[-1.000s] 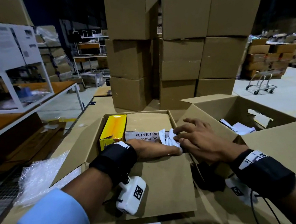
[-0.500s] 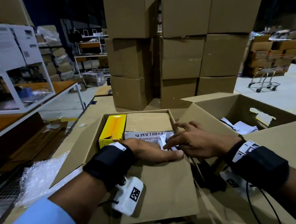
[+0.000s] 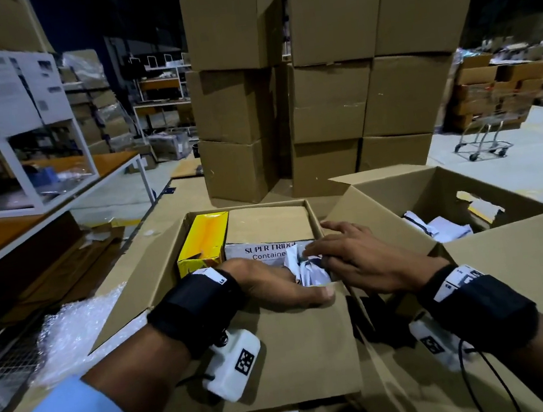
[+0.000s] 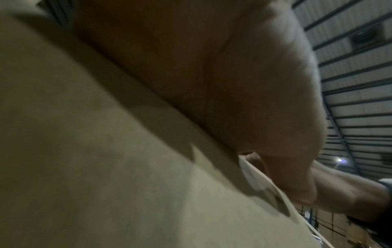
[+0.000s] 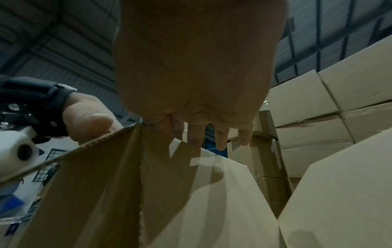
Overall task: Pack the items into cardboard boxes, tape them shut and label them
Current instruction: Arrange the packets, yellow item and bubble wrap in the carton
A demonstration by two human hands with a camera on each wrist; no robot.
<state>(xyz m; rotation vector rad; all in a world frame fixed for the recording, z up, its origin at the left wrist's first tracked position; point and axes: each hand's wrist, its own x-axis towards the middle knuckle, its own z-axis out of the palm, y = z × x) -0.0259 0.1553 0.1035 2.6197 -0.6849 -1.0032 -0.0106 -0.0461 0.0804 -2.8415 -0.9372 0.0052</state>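
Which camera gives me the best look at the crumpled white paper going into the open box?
The head view: the crumpled white paper sits at the near right corner of the open box, between the left hand and right hand. The left wrist view shows only a blurred pale edge; the right wrist view shows none.

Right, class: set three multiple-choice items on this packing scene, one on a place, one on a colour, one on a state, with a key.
1. Where does the yellow box sit in the open carton?
A. left of the brown Super Fridge box
B. right of it
C. on top of it

2. What colour is the crumpled paper between the hands?
A. red
B. white
C. green

3. What state are the open carton's flaps in?
A. taped shut
B. folded shut, untaped
C. open

Key: 1 A, the yellow box stands at the brown box's left side. 2 B, the paper between the left hand and the right hand is white. 3 C, the contents show from above.
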